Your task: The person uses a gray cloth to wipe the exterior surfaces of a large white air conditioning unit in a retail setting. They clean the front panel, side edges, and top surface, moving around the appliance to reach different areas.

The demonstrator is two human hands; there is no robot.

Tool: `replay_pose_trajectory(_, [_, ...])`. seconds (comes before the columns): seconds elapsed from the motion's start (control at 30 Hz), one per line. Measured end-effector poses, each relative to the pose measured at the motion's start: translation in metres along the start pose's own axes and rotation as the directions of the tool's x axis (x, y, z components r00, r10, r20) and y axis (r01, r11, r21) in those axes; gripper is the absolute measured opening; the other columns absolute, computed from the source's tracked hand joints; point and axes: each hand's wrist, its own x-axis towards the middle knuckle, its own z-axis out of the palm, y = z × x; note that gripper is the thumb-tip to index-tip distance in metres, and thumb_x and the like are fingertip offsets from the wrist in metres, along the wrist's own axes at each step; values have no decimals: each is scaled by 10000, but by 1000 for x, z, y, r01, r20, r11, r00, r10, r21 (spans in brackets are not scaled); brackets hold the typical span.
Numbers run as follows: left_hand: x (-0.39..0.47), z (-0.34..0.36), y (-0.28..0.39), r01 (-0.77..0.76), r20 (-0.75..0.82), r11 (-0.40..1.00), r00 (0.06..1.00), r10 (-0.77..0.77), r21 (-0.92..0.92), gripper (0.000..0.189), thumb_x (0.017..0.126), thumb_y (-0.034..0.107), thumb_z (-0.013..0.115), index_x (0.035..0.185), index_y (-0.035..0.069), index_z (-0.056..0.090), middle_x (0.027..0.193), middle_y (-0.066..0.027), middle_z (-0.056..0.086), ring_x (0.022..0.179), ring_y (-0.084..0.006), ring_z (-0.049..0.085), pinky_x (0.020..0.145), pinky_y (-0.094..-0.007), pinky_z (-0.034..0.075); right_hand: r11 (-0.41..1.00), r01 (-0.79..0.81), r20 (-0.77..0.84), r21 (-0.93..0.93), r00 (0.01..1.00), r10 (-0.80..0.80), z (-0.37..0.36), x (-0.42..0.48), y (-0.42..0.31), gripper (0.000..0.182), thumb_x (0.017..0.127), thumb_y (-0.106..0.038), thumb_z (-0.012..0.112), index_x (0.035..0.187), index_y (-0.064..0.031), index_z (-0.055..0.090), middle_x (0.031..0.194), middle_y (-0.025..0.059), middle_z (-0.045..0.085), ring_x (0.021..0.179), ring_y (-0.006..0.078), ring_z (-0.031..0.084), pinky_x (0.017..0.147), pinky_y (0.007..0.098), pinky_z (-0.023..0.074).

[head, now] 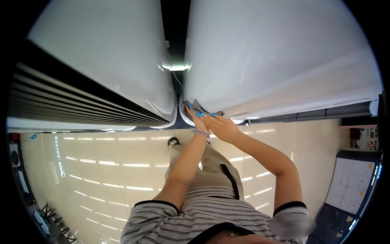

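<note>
A crumpled grey cloth lies against the lower edge of the white, glossy cabinet on the right, which looks like a floor-standing air conditioner. My left hand, a beaded bracelet at its wrist, holds the cloth's left part near the cabinet's rounded corner. Beside it, my right hand has its fingers on the cloth's lower edge, partly across the left hand. Blue nails show on both hands. The cloth partly hides the left fingertips.
A second white cabinet with dark slats stands at left. A thin cable hangs in the narrow dark gap between cabinets. Glossy beige floor surrounds my feet. Stacked white boxes are far right; dark chairs are lower left.
</note>
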Motion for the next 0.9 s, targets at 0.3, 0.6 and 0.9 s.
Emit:
replay_pose_trajectory(0.3, [-135,250,134,-948,736,79,290,612,308,731,921,334,423,1418,-60,59,1476,-221,131,1361,-311,162,1102,-385,120,902,-413,-654,125,650,388,-163,16,60,549,709,-222,593,1208,-7,512,1329,163,454,1208,317,414,1068,583,48])
replay_pose_trajectory(0.6, [-198,339,123,-750,779,-624,-252,574,217,797,797,210,603,1364,-134,161,1376,-368,213,1273,-517,223,1045,-550,181,879,-353,-731,320,498,466,-210,-15,97,711,741,-194,596,1334,83,317,1393,303,286,1310,462,244,1047,599,-14])
replay_pose_trajectory(0.9, [-173,215,62,-756,694,-307,259,672,579,649,902,90,442,1357,-175,62,1424,-367,84,1345,-461,117,1105,-448,95,742,-205,-510,639,610,607,-150,-41,35,790,776,-180,563,1374,126,147,1415,359,122,1325,514,107,1039,618,29])
